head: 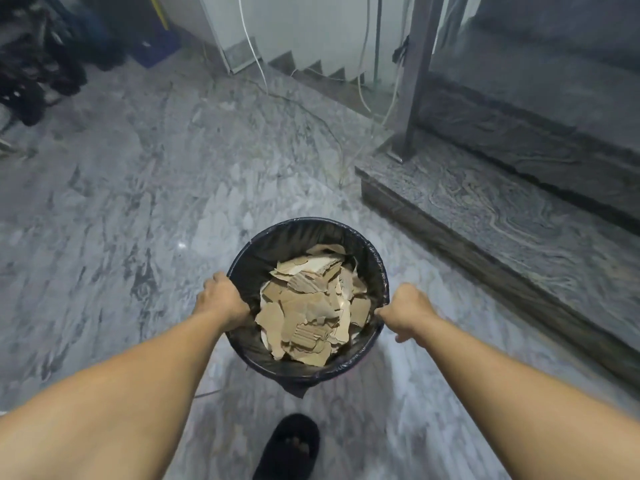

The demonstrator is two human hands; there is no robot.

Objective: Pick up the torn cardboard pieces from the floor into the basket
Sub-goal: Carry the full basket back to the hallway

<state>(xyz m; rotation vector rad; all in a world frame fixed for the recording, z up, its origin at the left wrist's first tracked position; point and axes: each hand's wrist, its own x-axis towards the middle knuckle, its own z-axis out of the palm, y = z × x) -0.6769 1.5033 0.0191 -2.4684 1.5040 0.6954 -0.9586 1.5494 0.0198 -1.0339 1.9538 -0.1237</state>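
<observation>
A round basket (294, 233) lined with a black plastic bag is held above the marble floor in the lower middle of the head view. Several torn brown cardboard pieces (311, 306) fill it in a loose heap. My left hand (221, 299) grips the rim on the left side, fingers curled over the edge into the liner. My right hand (405, 311) grips the rim on the right side, fingers curled around it. I see no cardboard on the visible floor.
A dark granite step (485, 216) with a metal post (415, 81) rises to the right. White cables (256, 60) hang at the back by a staircase. Dark shoes and bags (31, 74) lie at the far left. A foot in a black slipper (292, 445) stands below the basket.
</observation>
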